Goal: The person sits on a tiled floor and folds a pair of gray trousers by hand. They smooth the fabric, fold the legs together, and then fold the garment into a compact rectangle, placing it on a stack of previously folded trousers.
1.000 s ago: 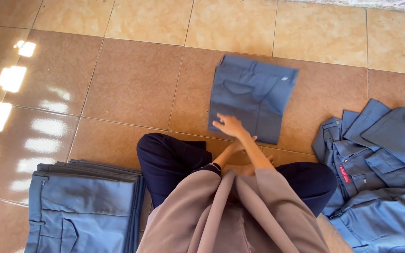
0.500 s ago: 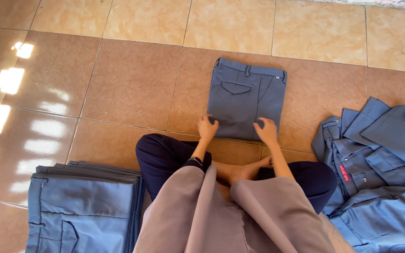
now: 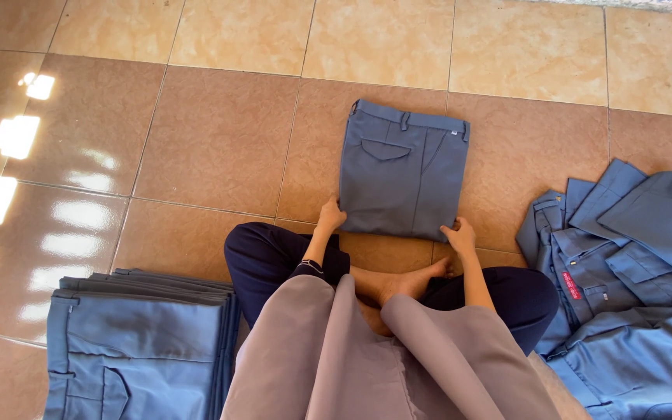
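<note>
A pair of blue-grey trousers [image 3: 402, 171] lies folded into a neat rectangle on the tiled floor in front of my crossed legs. My left hand [image 3: 330, 215] grips its near left corner. My right hand [image 3: 459, 234] grips its near right corner. The waistband with belt loops faces away from me, and a back pocket shows on top.
A stack of several folded blue-grey trousers [image 3: 138, 342] sits at my left. A loose heap of unfolded blue-grey garments [image 3: 624, 280] lies at my right. Brown and tan floor tiles [image 3: 219, 132] spread ahead, with bright light patches at far left.
One hand was smoothing the tilted, folded trousers a second ago. Now both hands hold the near corners, and the trousers lie squared up and straight in front of me.
</note>
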